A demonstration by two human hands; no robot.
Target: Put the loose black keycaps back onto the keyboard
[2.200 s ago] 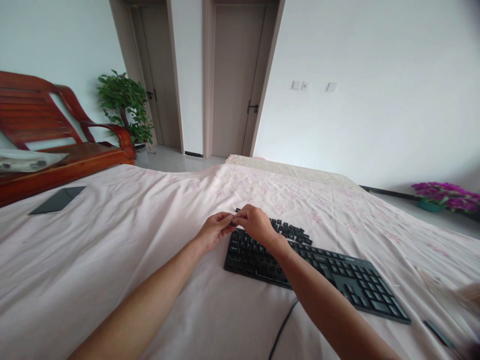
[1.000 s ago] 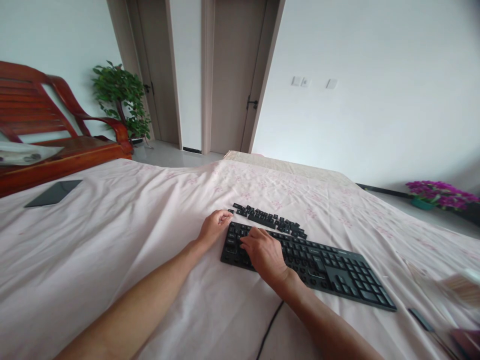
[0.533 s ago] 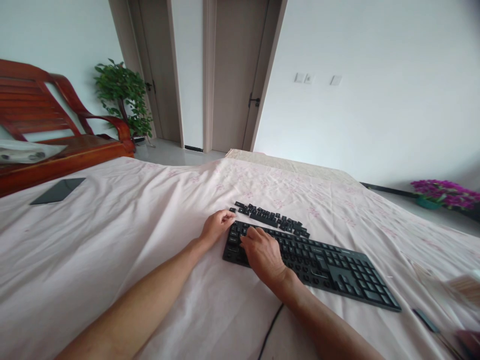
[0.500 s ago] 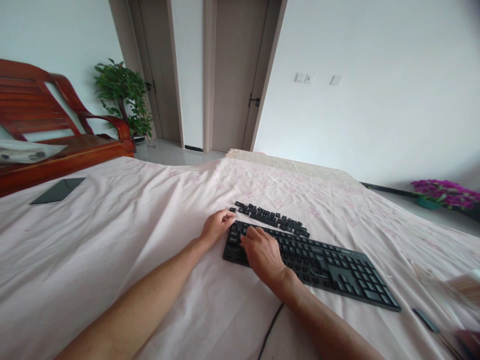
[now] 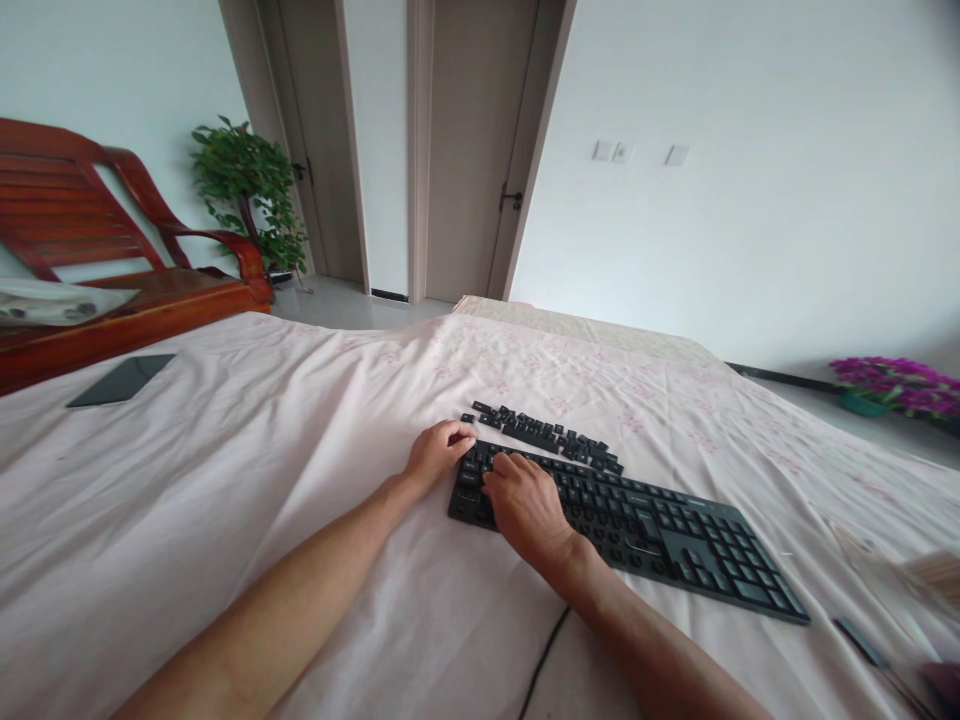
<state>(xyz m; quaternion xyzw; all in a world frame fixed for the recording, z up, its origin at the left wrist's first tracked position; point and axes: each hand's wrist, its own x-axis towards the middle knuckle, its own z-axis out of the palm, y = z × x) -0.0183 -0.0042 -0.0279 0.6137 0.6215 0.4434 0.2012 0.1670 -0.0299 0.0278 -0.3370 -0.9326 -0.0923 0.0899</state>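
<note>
Pressing keycaps home: your right hand [image 5: 529, 505] lies flat, fingers spread, on the keyboard [image 5: 637, 520] on the bed. Left hand [image 5: 439, 452] curled just beside; contents unclear. Loose keycaps [image 5: 547, 437] beyond need fetching next.

The keyboard [image 5: 637, 515] and loose keycaps [image 5: 547, 435] are showing black; the bed sheet [image 5: 225, 470] is showing pale pink with small flowers.

The right hand [image 5: 527, 505] covers the keys at the keyboard's [image 5: 645, 520] left end. Whether the curled left hand [image 5: 437, 452] holds a key is too small to tell. Near the bed's [image 5: 225, 480] right edge, blurred objects [image 5: 930, 580] run out of view.
</note>
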